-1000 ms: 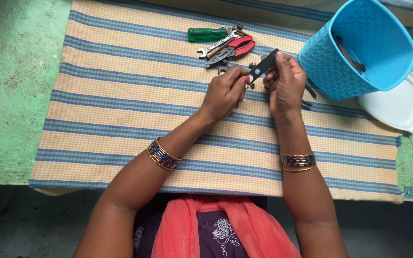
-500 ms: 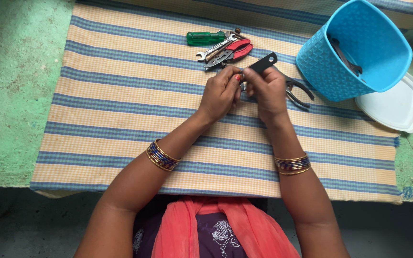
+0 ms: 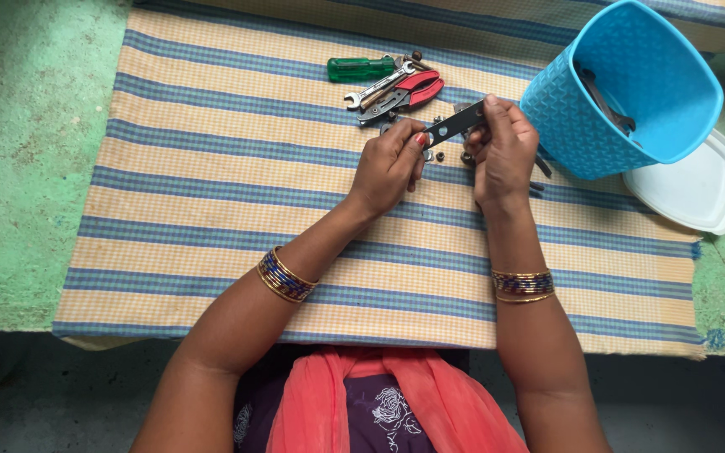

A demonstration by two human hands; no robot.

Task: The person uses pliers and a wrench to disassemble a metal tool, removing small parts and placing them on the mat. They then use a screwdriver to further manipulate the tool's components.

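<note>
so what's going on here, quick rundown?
A person sits over a striped cloth and holds a dark metal strip with holes between both hands: the left hand at its lower end, the right hand at its upper end. Small nuts or bolts lie just beneath. Beyond lie a green-handled screwdriver, a spanner and red-handled pliers. A blue basket lies tipped on its side beside a white lid.

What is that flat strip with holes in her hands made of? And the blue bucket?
The flat strip, pinched between the left hand and right hand, looks like dark metal: thin, stiff, grey, with round punched holes. The blue bucket seems to be moulded plastic, judging by its even bright colour, slight sheen and woven-look pattern pressed into the wall.
</note>
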